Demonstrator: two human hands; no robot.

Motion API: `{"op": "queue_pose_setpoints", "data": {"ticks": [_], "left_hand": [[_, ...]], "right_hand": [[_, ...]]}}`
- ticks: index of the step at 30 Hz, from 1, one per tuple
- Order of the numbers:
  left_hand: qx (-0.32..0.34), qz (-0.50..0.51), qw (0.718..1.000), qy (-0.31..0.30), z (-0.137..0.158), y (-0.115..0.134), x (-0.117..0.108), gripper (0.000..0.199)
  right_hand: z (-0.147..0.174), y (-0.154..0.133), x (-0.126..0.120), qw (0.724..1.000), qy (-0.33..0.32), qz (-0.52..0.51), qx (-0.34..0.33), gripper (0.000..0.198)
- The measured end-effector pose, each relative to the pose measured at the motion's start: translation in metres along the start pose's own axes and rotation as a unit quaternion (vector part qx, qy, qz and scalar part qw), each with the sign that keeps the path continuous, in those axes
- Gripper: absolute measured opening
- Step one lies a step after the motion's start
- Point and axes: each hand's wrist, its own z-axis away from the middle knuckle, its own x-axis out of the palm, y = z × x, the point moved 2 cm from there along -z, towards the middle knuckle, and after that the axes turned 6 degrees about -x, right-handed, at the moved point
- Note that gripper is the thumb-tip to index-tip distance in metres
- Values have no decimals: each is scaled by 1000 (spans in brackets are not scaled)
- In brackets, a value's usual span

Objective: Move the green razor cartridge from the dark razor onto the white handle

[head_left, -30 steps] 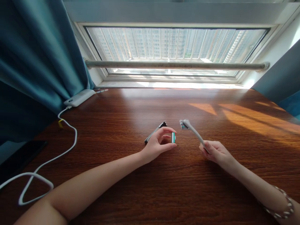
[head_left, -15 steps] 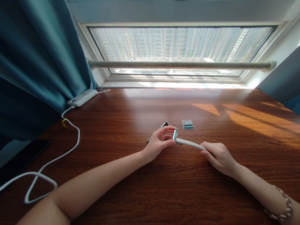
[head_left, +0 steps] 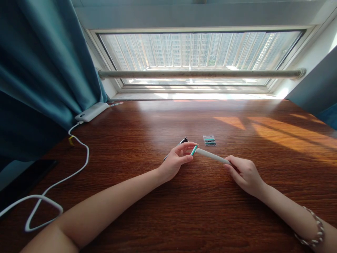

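My left hand [head_left: 175,160] is closed in a pinch, thumb and fingertips on the two ends of a green and white razor blade cartridge [head_left: 194,150]. A pale razor handle [head_left: 212,155] slants down to the right, gripped near its end by my right hand [head_left: 244,174]. The handle's head end meets the cartridge or lies right beside it; I cannot tell whether they are joined. Beyond them on the wooden table [head_left: 163,218] lies a clear case [head_left: 209,140] with green-striped cartridges in it. A thin dark object [head_left: 183,141], partly hidden, lies behind my left hand.
A white power bank [head_left: 92,112] sits at the far left by the blue curtain [head_left: 52,52], with a white cable [head_left: 87,151] looping toward me. A dark flat device [head_left: 26,179] lies at the left edge. The window [head_left: 200,52] and a horizontal rail [head_left: 200,74] are behind the table.
The razor handle has turned about its length and tilts more steeply, its head end slightly higher. The cartridge in my left hand has tilted. The whole view has shifted slightly.
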Motion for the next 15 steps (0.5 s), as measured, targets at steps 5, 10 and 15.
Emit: {"op": "queue_pose_setpoints", "data": {"ticks": [5,10,15], "left_hand": [[9,7,1000,4,-1,0,0,36],[-4,1,1000,-2,-1,0,1,37],[-1,-3,1000,7,0,2,2,37]], "right_hand": [[2,1,3,999,6,-13,37,21],[2,0,3,1000,-6,-29,4,20],[2,3,2,999,13,-13,50,22]]}}
